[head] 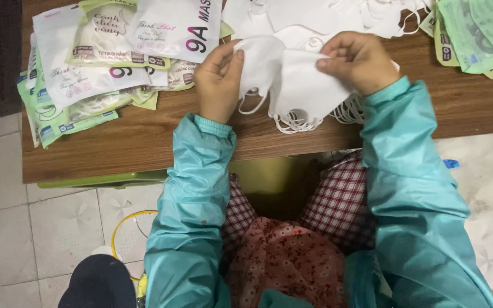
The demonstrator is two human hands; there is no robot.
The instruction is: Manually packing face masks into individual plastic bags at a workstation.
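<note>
1. Brown wooden table (144,142) runs across the top of the head view, above a pale tiled floor (7,228).
2. At 12 o'clock, the left hand (219,80) pinches the edge of a white face mask (292,80) between thumb and curled fingers.
3. At 1 o'clock, the right hand (358,60) grips the same mask's other edge, fingers closed tight.
4. Loose white masks (315,17) lie just behind it.
5. At 10 o'clock sit printed mask packets (98,51); green packets (475,34) lie at 2 o'clock.
</note>
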